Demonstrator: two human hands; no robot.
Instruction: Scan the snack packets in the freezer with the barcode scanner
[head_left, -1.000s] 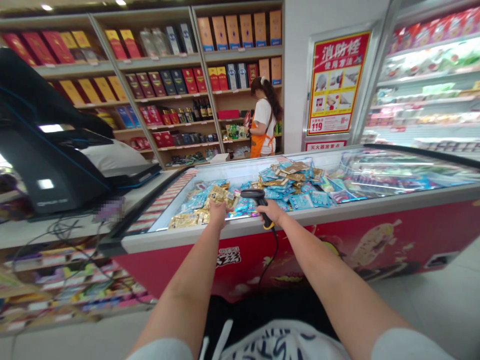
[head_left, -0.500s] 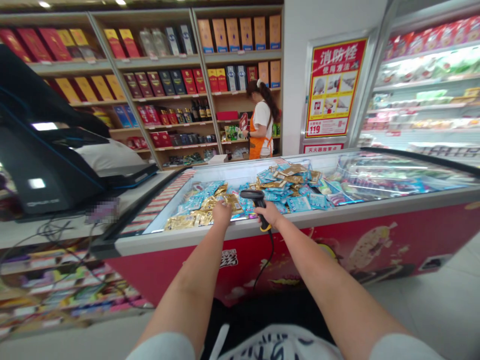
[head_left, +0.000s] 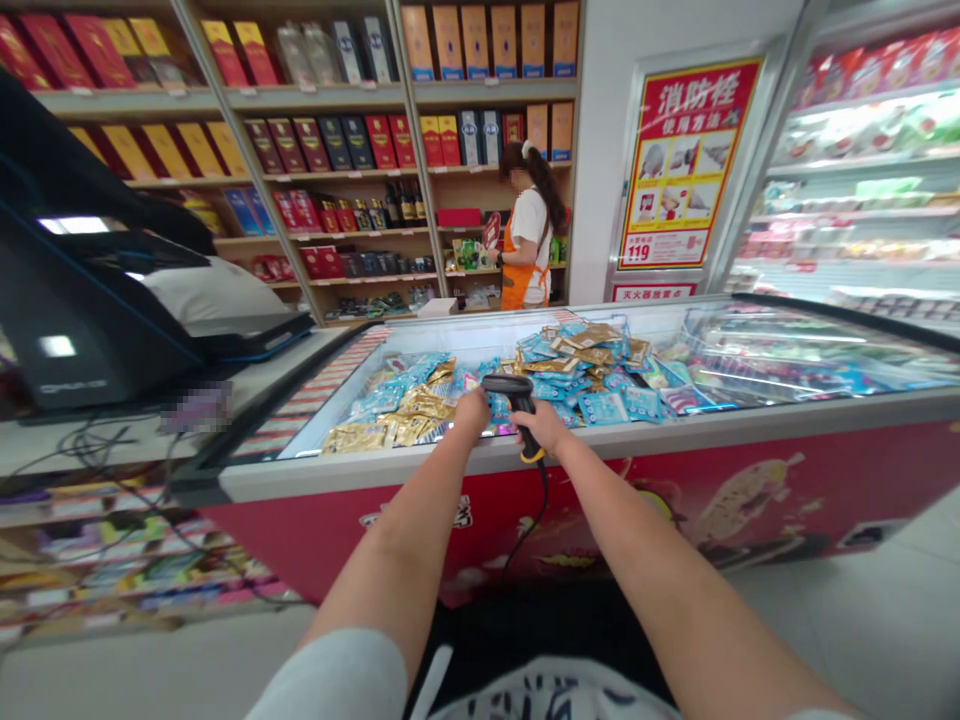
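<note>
My right hand [head_left: 546,424] is wrapped round the handle of a black barcode scanner [head_left: 529,432] with yellow trim, held over the near rim of a chest freezer [head_left: 420,456]. A cable [head_left: 541,500] hangs from the scanner's handle. Close to the left of the scanner's head, my left hand [head_left: 472,408] is closed; whatever its fingers hold is hidden. Gold packets [head_left: 420,412] lie in the freezer to the left of that hand. A heap of blue packets [head_left: 559,365], mixed with gold ones, lies beyond the scanner.
A dark checkout terminal [head_left: 90,320] and tangled cables [head_left: 97,445] occupy the counter at left. A co-worker in an orange apron [head_left: 516,270] stands behind the freezer by shelves of boxes [head_left: 330,140]. Glass [head_left: 810,355] covers the freezer's right side.
My left hand has moved right, from over the gold packets to beside the scanner's head. The right hand keeps the scanner in nearly the same place. The view has tilted slightly.
</note>
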